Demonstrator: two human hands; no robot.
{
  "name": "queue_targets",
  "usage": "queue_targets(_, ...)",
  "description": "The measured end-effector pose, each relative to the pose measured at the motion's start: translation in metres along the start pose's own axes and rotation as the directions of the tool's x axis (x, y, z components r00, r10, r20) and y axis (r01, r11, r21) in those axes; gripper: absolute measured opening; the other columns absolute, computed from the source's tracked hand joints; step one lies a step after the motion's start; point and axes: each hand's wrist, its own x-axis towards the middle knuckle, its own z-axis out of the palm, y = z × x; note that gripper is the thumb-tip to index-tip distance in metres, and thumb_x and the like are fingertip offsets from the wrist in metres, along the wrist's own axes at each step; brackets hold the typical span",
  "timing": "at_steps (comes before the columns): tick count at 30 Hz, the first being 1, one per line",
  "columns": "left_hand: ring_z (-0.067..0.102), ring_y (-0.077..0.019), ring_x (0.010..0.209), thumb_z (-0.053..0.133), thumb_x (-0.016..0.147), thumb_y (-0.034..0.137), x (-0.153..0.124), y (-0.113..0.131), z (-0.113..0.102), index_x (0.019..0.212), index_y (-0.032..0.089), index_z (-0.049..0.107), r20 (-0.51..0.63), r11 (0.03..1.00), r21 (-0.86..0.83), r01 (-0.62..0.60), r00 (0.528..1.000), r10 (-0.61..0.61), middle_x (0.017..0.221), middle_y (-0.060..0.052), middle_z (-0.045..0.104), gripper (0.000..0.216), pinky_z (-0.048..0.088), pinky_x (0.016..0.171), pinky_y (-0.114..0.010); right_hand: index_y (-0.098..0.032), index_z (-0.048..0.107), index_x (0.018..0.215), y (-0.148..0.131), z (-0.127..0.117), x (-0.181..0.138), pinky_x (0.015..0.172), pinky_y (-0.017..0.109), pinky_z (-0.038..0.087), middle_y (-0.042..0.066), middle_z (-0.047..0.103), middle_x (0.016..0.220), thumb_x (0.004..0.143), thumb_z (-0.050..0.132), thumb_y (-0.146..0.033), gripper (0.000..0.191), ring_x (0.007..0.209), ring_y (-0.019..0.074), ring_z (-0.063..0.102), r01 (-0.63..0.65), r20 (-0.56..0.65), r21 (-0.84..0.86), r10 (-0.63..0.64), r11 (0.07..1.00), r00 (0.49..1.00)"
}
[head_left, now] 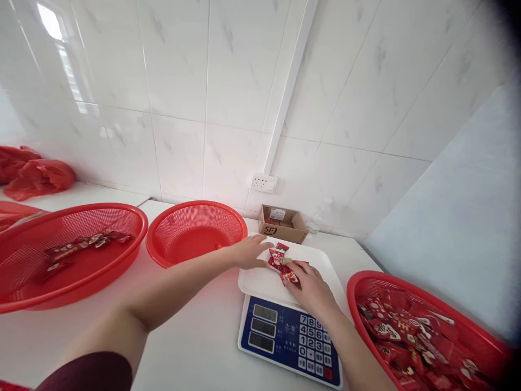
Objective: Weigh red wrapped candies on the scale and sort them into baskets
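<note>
Small red candy-like packets (278,257) with white print lie in a little heap on the white pan (260,282) of a digital scale. My right hand (312,287) comes from the right, its fingers curled round packets in the heap. A small beige patch shows by its fingertips; I cannot make out what it is. My left hand (252,252) is over the pan's left edge, fingers stretched out and apart, the tips close to the packets. Below the pan sits the blue keypad panel (290,339) with its displays, partly covered by my right forearm.
At right stands a red basket (355,304) full of similar packets. An empty-looking red basket (195,244) and another red basket (138,239) with some packets stand left. Behind the scale are a cardboard box (280,232) and a clear bottle (319,217), under a wall socket (264,182).
</note>
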Motion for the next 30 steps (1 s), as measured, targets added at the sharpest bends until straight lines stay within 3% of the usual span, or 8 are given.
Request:
queue_targets(4,0.011,-0.0332,0.139,0.062,0.072,0.058,0.035,0.023,0.014,0.143,0.024,0.021,0.176,0.995,-0.003,-0.096,0.980,0.095,0.152,-0.015,0.015,0.089,0.020,0.107,-0.051,-0.024,0.060,0.112,0.002,-0.004,0.000,0.086,0.034,0.041,0.005,0.057,0.117,0.084,0.045,-0.028,0.031,0.107,0.0244,0.049,-0.033,-0.017,-0.045,0.032,0.998,0.999)
queue_targets(6,0.016,-0.0358,0.137,0.064,0.068,0.058,0.050,0.028,0.017,0.143,0.024,0.023,0.230,0.996,0.007,-0.087,0.970,0.083,0.151,-0.016,0.017,0.092,0.023,0.105,-0.052,-0.022,0.061,0.104,0.008,-0.006,-0.002,0.085,0.033,0.041,0.006,0.060,0.110,0.084,0.042,-0.021,0.028,0.102,0.0235,0.050,-0.073,-0.027,-0.087,0.071,0.994,0.997)
queue_targets(8,0.031,-0.0370,0.130,0.065,0.067,0.058,0.060,0.030,0.018,0.138,0.024,0.035,0.240,0.997,0.011,-0.070,0.968,0.066,0.146,-0.016,0.028,0.084,0.033,0.099,-0.049,-0.020,0.062,0.100,0.014,-0.007,-0.005,0.083,0.032,0.040,0.006,0.061,0.108,0.085,0.041,-0.019,0.026,0.100,0.0235,0.051,-0.105,-0.042,-0.125,0.101,0.987,0.994)
queue_targets(11,0.045,-0.0362,0.117,0.064,0.069,0.056,0.067,0.031,0.022,0.126,0.023,0.050,0.214,0.998,0.015,-0.060,0.975,0.056,0.134,-0.015,0.042,0.068,0.041,0.090,-0.046,-0.021,0.060,0.102,0.021,-0.007,-0.009,0.080,0.031,0.040,0.006,0.059,0.111,0.086,0.039,-0.021,0.026,0.100,0.0238,0.051,-0.114,-0.053,-0.161,0.107,0.980,0.993)
queue_targets(19,0.053,-0.0287,0.106,0.064,0.071,0.047,0.064,0.035,0.031,0.110,0.024,0.062,0.096,0.998,-0.043,-0.040,0.994,0.044,0.116,-0.010,0.055,0.045,0.042,0.087,-0.036,-0.023,0.046,0.131,0.021,-0.004,0.001,0.082,0.035,0.039,0.008,0.055,0.122,0.087,0.044,-0.039,0.047,0.105,0.0287,0.047,-0.088,-0.018,-0.148,0.086,0.985,0.996)
queue_targets(22,0.059,-0.0262,0.093,0.067,0.067,0.038,0.067,0.043,0.033,0.097,0.023,0.069,0.096,0.995,-0.098,-0.021,0.995,0.030,0.105,-0.009,0.062,0.033,0.045,0.079,-0.032,-0.023,0.053,0.125,0.019,-0.006,0.007,0.083,0.033,0.038,0.006,0.060,0.118,0.086,0.043,-0.032,0.040,0.101,0.0269,0.049,-0.045,0.009,-0.101,0.047,0.994,0.999)
queue_targets(26,0.062,-0.0233,0.074,0.069,0.064,0.031,0.065,0.050,0.035,0.081,0.020,0.074,0.049,0.975,-0.220,0.024,0.999,-0.013,0.075,-0.006,0.068,0.021,0.045,0.067,-0.029,-0.022,0.061,0.110,0.018,-0.005,0.012,0.077,0.031,0.038,0.006,0.066,0.105,0.083,0.042,-0.022,0.034,0.098,0.0261,0.051,-0.048,-0.012,-0.041,0.048,0.998,0.999)
queue_targets(30,0.060,-0.0182,0.069,0.068,0.067,0.032,0.052,0.047,0.031,0.083,0.019,0.074,-0.069,0.915,-0.401,0.044,0.995,-0.078,0.068,-0.002,0.067,0.022,0.042,0.059,-0.024,-0.024,0.064,0.101,0.018,-0.006,0.016,0.072,0.030,0.040,0.005,0.068,0.089,0.081,0.043,-0.025,0.029,0.089,0.0229,0.057,-0.081,-0.101,0.133,0.095,0.988,0.990)
